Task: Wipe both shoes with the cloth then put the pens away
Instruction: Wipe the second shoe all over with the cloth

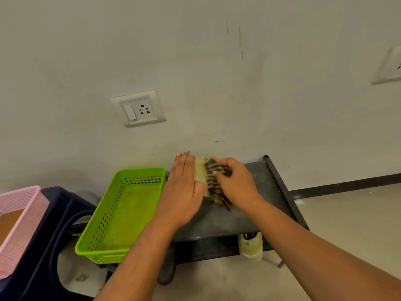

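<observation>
Left fingers [183, 161] are straight and close together, laid flat along the left side of a pale shoe [199, 170]. So the left hand [184, 187] is pressing on it rather than wrapped round it. The thumb lies by the shoe's near end.

Right fingers [219, 170] are curled in, bunching a tiger-striped cloth [213, 187] and pushing it down on top of that same shoe. The right hand [237, 181] covers most of the cloth's right half, and 1 striped end trails off toward the camera. Only a strip of the shoe shows between the 2 hands, so I can't tell which way the toe points tbh.

The shoe sits at the back left of a dark desk [260, 192], close to the wall. The other shoe [250, 244], same pale colour, pokes out from under the desk's front edge on the right. Can't tell if it's on the floor or on a lower shelf.

Just left of the left hand is a green basket [104, 222], at the desk's left end. Further left there's a pink basket [17, 246] sitting on a dark blue stool [56, 213]. A white socket [138, 108] is on the wall above the green basket.
</observation>
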